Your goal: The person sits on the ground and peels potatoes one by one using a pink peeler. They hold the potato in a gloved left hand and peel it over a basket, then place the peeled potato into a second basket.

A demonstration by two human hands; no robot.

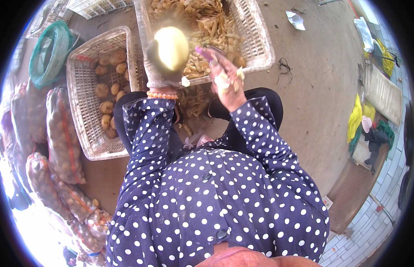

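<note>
My left hand [163, 75], in a soiled glove with a beaded bracelet at the wrist, holds a peeled pale potato [173, 48] over the near left part of a plastic crate [265, 50]. Bits of peel cling to my right hand [227, 78], which is closed around a purple-handled tool [204, 53], likely a peeler; its working end is blurred. Potato peelings [210, 20] fill much of the crate beneath both hands. A second plastic crate [72, 83] at the left holds several unpeeled potatoes [107, 107].
Net sacks of potatoes [63, 133] lie along the left, below a green mesh bag [50, 53]. More peelings [193, 106] are on the floor between my legs. At the right are yellow bags [354, 116], a cushion [382, 90] and a brown board [355, 193].
</note>
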